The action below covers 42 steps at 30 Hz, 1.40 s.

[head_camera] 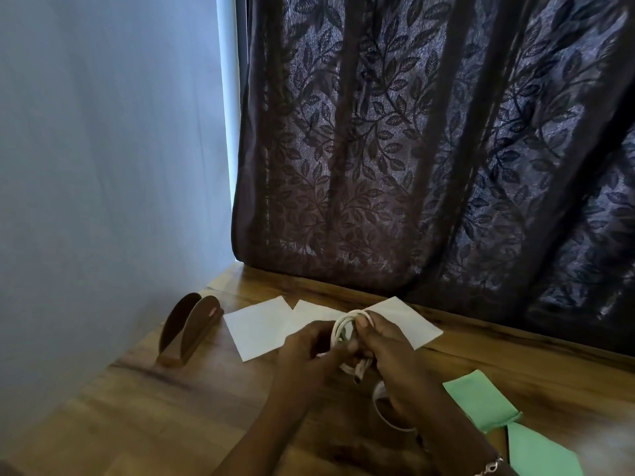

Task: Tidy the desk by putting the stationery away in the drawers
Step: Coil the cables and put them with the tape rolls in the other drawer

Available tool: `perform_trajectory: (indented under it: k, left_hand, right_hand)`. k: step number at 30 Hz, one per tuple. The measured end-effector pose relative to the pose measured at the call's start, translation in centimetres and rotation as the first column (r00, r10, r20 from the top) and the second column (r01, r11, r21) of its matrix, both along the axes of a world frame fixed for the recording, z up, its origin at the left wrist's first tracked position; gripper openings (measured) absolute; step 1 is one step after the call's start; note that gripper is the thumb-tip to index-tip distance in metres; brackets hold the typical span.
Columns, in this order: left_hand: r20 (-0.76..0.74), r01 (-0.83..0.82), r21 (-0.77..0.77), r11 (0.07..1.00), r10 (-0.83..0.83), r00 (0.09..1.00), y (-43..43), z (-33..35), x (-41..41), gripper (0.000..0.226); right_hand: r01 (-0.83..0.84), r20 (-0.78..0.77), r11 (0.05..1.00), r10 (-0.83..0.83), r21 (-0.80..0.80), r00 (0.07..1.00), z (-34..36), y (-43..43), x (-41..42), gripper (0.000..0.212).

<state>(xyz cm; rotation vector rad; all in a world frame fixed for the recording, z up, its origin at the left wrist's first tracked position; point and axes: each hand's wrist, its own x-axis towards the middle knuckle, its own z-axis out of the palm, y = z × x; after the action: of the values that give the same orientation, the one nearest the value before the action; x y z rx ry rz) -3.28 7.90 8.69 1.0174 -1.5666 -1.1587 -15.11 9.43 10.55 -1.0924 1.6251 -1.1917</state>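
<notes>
desk (154, 424), wood | white cable coil (345, 326) upright between left grip (309, 345) and right grip (390, 350), both pinching it | drawers unseen

Both hands are on a white cable coil (347, 324), held just above the wooden desk (171, 407). The left hand (309, 345) grips the coil's lower left side and the right hand (388, 352) pinches the top of the loop with the thumb. White paper sheets (254, 328) lie right behind the coil, spreading to both sides of it. Well left of the coil stands a brown wooden holder (187, 329). Just below the coil, under the right hand, sits a white ring (395, 426) that looks like a tape roll. Green paper pieces (481, 400) lie to the lower right of the coil. A dark leaf-pattern curtain (429, 149) hangs behind the coil.
</notes>
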Motion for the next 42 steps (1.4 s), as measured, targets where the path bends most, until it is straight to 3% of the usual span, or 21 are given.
perform_trajectory:
  k: [2, 8, 14, 17, 22, 26, 29, 35, 38, 42]
  left_hand:
    - [0.049, -0.098, -0.064, 0.993, 0.101, 0.994, -0.1, -0.5, -0.3, 0.019]
    - [-0.145, -0.242, 0.023, 0.970, 0.243, 0.959, 0.0, -0.3, -0.7, 0.024]
    - [-0.290, -0.173, 0.077, 0.982, 0.188, 0.938, -0.2, 0.1, -0.3, 0.022]
    - [-0.388, -0.064, 0.185, 0.981, 0.133, 0.912, -0.4, 0.4, 0.3, 0.015]
    - [-0.498, 0.067, 0.333, 0.940, 0.115, 0.860, -0.3, 0.2, 0.5, 0.014]
    - [-0.552, 0.122, 0.364, 0.923, 0.109, 0.827, -0.1, 0.0, 0.6, 0.018]
    - [-0.595, 0.159, 0.377, 0.912, 0.107, 0.796, 0.2, 0.0, 0.4, 0.025]
    - [-0.680, 0.214, 0.421, 0.882, 0.150, 0.718, 0.9, -0.1, -0.3, 0.013]
    - [-0.666, 0.201, 0.426, 0.882, 0.155, 0.730, 1.2, -0.1, -0.5, 0.012]
    - [-0.550, 0.114, 0.362, 0.925, 0.114, 0.827, 1.6, -0.3, -0.5, 0.019]
  right_hand:
    - [-0.019, -0.083, 1.000, 0.020, 0.013, 0.996, -0.3, -0.1, 0.1, 0.040]
    - [-0.041, -0.305, 0.999, 0.032, -0.024, 0.952, -0.5, -0.3, 0.5, 0.044]
    - [-0.036, -0.352, 0.999, 0.021, -0.035, 0.936, -0.7, -0.3, 0.5, 0.044]
    - [-0.033, -0.406, 0.999, 0.022, -0.019, 0.914, -0.5, -0.3, 0.2, 0.044]
    - [-0.062, -0.359, 0.997, 0.044, -0.039, 0.932, -1.0, -0.3, 0.2, 0.040]
    - [-0.061, -0.335, 0.994, 0.027, -0.093, 0.942, -1.9, -0.2, 0.2, 0.036]
    - [-0.094, -0.426, 0.988, 0.034, -0.119, 0.904, -2.0, 0.1, 0.2, 0.041]
    - [-0.095, -0.499, 0.981, -0.002, -0.169, 0.867, -2.0, 0.9, 0.4, 0.042]
    - [-0.104, -0.553, 0.976, -0.019, -0.190, 0.833, -2.0, 1.1, 0.5, 0.043]
    - [-0.126, -0.592, 0.982, 0.019, -0.140, 0.806, -1.9, 1.0, 0.4, 0.051]
